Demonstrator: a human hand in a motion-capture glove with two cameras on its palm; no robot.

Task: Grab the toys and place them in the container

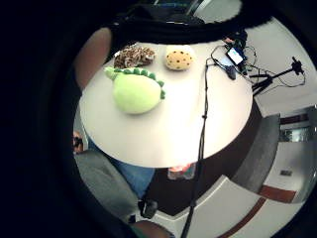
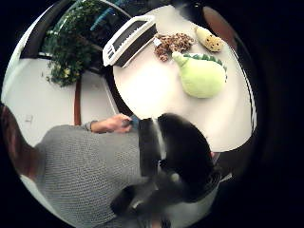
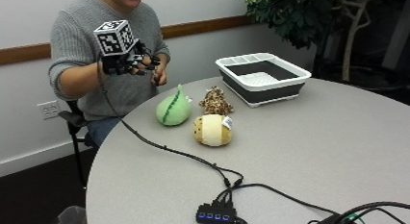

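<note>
Three toys are seen grouped on the round table [image 3: 333,137], none yet touched: a green toy [image 3: 173,108] nearest the person, a spotted brown toy [image 3: 216,103] just beside it, and a yellow toy [image 3: 212,130] a little further toward the table's middle. The container [image 3: 262,79] stands further back on the table, apart from the toys, and nothing is seen inside it, so the task is judged not yet begun. The right hand [image 3: 131,63] is held up in front of the chest, clear of the table and well above the toys; its fingers are loosely curled and spread, and nothing is gripped. The bare hand [image 3: 159,76] is kept just beside it. Since the palm is turned toward the tabletop, all three toys show in both palm views, which suits a reach downward. The green toy, being closest, is judged the likely first pick.
</note>
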